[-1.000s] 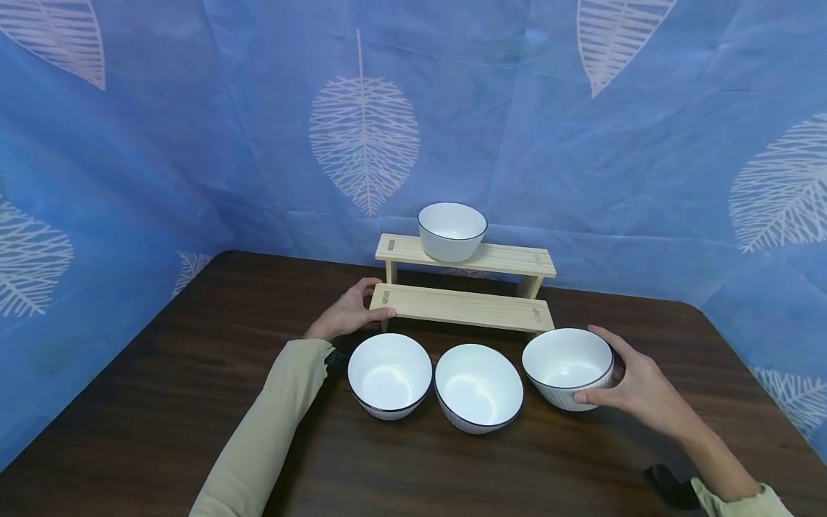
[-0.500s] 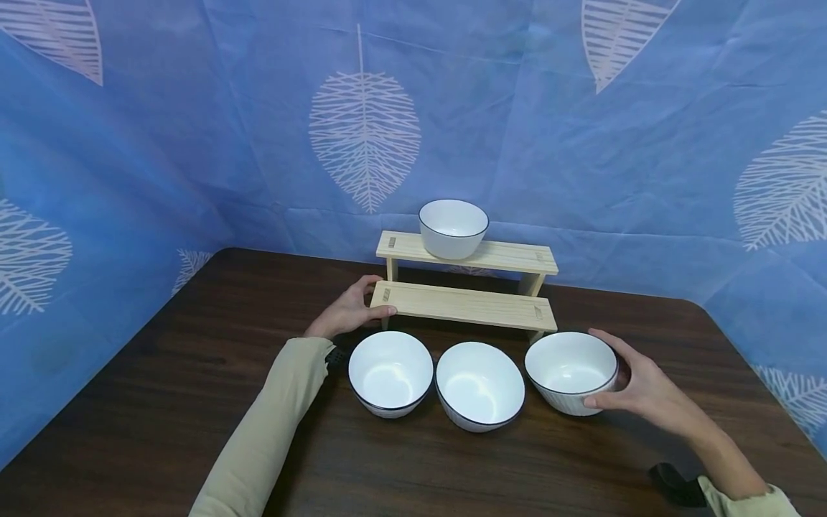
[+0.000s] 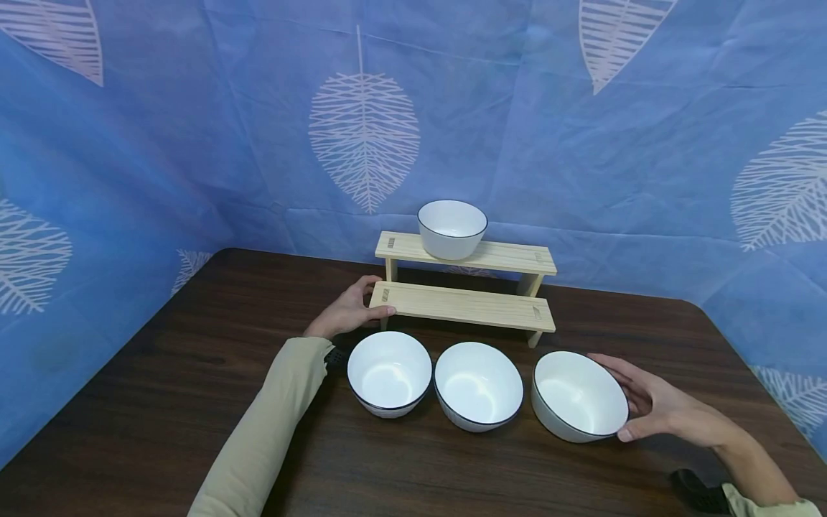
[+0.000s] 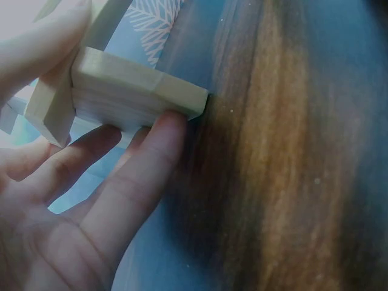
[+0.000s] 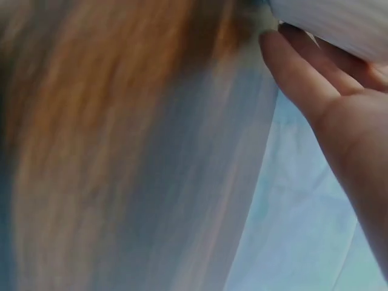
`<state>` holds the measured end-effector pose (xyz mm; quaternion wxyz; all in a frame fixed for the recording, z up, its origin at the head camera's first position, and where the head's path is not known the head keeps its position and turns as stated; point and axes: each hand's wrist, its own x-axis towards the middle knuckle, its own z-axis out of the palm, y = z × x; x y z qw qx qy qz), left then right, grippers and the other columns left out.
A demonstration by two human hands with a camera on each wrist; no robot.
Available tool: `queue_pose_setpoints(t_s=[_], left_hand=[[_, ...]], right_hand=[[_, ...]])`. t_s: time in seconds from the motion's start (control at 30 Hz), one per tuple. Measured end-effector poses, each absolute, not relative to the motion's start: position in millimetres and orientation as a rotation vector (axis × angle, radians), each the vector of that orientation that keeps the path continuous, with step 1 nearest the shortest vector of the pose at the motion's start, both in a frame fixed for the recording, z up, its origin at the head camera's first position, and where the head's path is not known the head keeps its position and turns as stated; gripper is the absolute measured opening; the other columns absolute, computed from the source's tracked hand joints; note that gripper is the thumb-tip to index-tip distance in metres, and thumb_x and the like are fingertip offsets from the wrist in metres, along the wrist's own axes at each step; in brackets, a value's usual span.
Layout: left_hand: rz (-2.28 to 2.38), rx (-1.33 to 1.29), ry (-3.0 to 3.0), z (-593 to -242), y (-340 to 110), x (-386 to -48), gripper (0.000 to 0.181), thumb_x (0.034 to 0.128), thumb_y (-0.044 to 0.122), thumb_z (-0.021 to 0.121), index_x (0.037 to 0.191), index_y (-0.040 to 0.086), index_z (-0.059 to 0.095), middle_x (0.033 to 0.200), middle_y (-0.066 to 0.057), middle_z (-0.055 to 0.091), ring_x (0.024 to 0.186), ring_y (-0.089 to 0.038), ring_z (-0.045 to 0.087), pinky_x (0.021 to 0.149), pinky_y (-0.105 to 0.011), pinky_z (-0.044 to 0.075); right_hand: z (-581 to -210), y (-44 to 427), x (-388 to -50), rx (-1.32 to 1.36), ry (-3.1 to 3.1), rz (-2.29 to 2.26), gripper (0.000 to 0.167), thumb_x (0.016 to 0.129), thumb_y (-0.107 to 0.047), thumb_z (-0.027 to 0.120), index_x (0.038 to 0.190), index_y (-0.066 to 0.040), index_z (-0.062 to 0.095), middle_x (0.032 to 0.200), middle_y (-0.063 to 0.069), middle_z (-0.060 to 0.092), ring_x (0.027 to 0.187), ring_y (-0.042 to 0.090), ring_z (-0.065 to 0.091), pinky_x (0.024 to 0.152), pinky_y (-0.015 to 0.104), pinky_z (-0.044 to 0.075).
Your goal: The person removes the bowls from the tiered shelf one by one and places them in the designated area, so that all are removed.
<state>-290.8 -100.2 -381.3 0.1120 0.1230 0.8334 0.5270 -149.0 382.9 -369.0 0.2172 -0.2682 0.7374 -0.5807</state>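
Observation:
A two-step wooden shelf (image 3: 465, 305) stands near the back of the table. My left hand (image 3: 345, 311) grips the left end of its lower step, thumb at the front edge. In the left wrist view, fingertips touch a wooden leg (image 4: 127, 91) of that shelf. The rightmost white bowl (image 3: 578, 398), dark-rimmed, is in my right hand (image 3: 672, 406), which holds it by its right side with thumb in front and fingers behind. Its rim slants down to the right; whether its base touches the table cannot be told. The right wrist view shows fingers under part of a bowl (image 5: 339, 24).
Two more white bowls, a left one (image 3: 390, 373) and a middle one (image 3: 478, 388), stand side by side in front of the shelf. Another bowl (image 3: 452, 228) sits on the upper step. A blue leaf-print cloth (image 3: 258, 129) hangs behind the dark wooden table (image 3: 194, 373).
My right hand has brought the rightmost bowl nearer to me and slightly right, away from the shelf, and its rim has tilted. The left hand and the other bowls stay in place.

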Motion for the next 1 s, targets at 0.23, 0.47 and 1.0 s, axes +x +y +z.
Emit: queue_pose_setpoints(t_s=[0.23, 0.47, 1.0], left_hand=[[1.548, 0.366, 2.443, -382.3, -101.4, -291.5, 0.079, 0.0949, 0.014, 0.074, 0.155, -0.003, 0.025, 0.148, -0.03, 0.041, 0.115, -0.038, 0.061, 0.092, -0.048, 0.056], [1.558, 0.39, 2.432, -381.9, -101.0, -291.1, 0.079, 0.0952, 0.013, 0.073, 0.155, -0.004, 0.024, 0.147, -0.03, 0.042, 0.113, -0.038, 0.062, 0.092, -0.05, 0.055], [1.531, 0.339, 2.447, -382.2, -101.2, -292.0, 0.081, 0.0938, 0.015, 0.075, 0.156, 0.0, 0.025, 0.149, -0.028, 0.041, 0.113, -0.036, 0.062, 0.092, -0.047, 0.056]], right_hand=[[-370.6, 371.3, -153.3, -0.726, 2.045, -1.542, 0.093, 0.087, -0.006, 0.073, 0.163, -0.013, 0.02, 0.149, -0.009, 0.043, 0.125, 0.015, 0.054, 0.089, 0.034, 0.054], [-371.4, 371.4, -158.2, -0.756, 1.993, -1.535, 0.09, 0.089, -0.008, 0.072, 0.163, -0.021, 0.022, 0.15, -0.013, 0.041, 0.124, 0.015, 0.055, 0.089, 0.035, 0.055], [-327.6, 345.8, -182.7, -0.774, 2.467, -1.304, 0.061, 0.105, -0.001, 0.049, 0.154, 0.014, 0.016, 0.148, 0.042, 0.033, 0.123, -0.013, 0.045, 0.09, 0.02, 0.051]])
